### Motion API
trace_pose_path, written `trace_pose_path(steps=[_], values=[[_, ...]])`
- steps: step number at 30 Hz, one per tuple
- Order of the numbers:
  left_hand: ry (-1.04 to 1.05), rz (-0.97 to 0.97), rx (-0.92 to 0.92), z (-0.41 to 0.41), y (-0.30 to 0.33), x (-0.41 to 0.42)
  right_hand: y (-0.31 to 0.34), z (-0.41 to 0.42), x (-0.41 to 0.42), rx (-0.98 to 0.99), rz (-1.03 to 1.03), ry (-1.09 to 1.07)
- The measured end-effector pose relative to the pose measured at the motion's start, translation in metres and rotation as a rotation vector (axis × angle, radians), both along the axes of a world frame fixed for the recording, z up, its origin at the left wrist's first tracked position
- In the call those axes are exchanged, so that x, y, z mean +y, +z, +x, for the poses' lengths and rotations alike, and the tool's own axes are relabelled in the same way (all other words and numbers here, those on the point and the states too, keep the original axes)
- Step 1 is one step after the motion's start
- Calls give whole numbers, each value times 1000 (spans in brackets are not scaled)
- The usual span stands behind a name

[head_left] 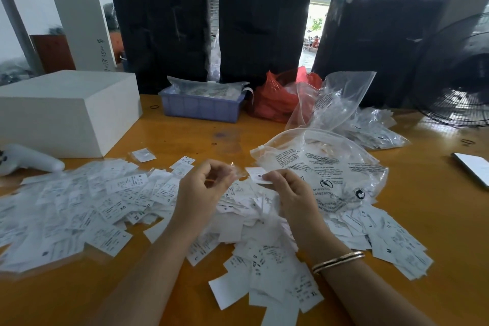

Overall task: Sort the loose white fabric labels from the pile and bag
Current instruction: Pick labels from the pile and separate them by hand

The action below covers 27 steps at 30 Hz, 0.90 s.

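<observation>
Right hand (287,188) fingers pinch one label (258,176); left hand (205,182) fingers curled on something small, unclear. Labels are light, floppy, slippery: pinch an edge. Bag (330,167) at 2 o'clock.

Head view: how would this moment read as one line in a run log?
step: sorting labels | right hand: pinches one label | left hand: fingers curled, contents unclear | label pile: spread on table | clear bag: lies beside right hand

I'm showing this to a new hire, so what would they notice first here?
Probably the pile of white fabric labels covering the near side of the orange table. Above it, the right hand pinches a single label, the left hand curled close beside it. Clear printed plastic bags lie just right of the hands.
</observation>
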<state>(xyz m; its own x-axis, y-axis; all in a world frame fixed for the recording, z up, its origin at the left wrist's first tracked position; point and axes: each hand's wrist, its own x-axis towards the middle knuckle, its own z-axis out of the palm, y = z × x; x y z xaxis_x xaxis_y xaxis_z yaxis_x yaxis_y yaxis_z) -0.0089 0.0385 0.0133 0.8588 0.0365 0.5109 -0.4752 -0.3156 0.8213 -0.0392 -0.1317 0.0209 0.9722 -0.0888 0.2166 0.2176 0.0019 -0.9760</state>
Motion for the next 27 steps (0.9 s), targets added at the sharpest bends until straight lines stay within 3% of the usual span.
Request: trace_pose_path(steps=[8, 12, 18, 27], values=[[-78, 17, -50, -2, 3, 1, 8, -4, -17, -51, -301, -82], [-125, -31, -50, -6, 6, 0, 17, -7, -21, -100, -356, -150], [-166, -12, -16, -8, 10, -1, 21, -8, -27, -188, -175, -171], [-383, 4, 185, -9, 10, 0, 28, -11, -39, -346, -437, -161]])
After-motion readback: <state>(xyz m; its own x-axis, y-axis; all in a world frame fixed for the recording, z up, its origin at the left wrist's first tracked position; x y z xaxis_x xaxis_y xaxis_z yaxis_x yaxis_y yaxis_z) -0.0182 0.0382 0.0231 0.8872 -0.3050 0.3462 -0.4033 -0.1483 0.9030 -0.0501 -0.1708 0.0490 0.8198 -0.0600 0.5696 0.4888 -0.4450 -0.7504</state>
